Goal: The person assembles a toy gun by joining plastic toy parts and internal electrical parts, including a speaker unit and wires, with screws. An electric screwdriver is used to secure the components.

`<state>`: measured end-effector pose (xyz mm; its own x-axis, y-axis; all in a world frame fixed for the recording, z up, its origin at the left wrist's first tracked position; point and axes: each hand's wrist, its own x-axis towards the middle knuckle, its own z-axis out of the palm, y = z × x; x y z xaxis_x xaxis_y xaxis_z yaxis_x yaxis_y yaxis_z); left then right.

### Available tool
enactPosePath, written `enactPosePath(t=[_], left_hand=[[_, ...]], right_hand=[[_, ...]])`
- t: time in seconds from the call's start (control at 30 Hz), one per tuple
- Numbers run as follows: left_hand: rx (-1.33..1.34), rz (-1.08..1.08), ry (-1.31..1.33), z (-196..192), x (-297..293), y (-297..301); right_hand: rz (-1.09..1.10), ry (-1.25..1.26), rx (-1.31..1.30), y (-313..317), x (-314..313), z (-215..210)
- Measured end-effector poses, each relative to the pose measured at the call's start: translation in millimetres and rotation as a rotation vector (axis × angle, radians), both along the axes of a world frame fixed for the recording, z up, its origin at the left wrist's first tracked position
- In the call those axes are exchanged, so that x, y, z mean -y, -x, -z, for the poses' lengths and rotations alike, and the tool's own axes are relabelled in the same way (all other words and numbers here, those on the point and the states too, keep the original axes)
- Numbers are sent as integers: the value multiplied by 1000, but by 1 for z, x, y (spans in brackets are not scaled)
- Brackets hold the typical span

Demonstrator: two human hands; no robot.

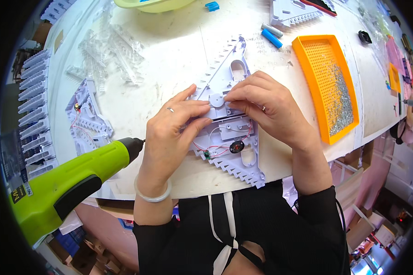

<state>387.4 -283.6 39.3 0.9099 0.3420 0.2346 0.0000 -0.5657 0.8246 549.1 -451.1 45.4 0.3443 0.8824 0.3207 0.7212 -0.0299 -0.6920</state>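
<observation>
Two pale white plastic shell halves with toothed edges lie in front of me, one above the other. My left hand (170, 123) grips the upper shell (221, 75) at its left side, thumb below and fingers on top, near a raised square block (217, 100). My right hand (273, 107) is closed in a pinch at the right side of that block; whatever its fingertips hold is hidden. The lower shell (253, 170) carries a round black speaker (237, 146), red and white wires, and a small green circuit board (207, 154).
A green power screwdriver (85, 174) points in from the left, its tip close to my left wrist. An orange perforated tray (323, 87) of small screws stands at right. Another wired shell (88, 117), clear plastic parts (110, 55) and a blue cylinder (271, 38) lie around.
</observation>
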Motion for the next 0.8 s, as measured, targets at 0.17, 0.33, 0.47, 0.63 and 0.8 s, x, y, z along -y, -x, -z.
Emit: enactPosePath(t=[0.17,0.33,0.47,0.63,0.8], left_hand=[[-70,52,-56,-13,5,-15],[-78,119,-117,8,-24,24],[-53,127,-164,-8,-3,9],[-82,98,-136,-17,1,6],[-127,89,-115,-20,1,5]], right_hand=[[105,-105,55,-2,7,18],[110,-259,129,31,-35,43],[181,-201,158,30,-22,46],[176,-192,107,28,-25,44],[196,-205,95,28,-28,47]])
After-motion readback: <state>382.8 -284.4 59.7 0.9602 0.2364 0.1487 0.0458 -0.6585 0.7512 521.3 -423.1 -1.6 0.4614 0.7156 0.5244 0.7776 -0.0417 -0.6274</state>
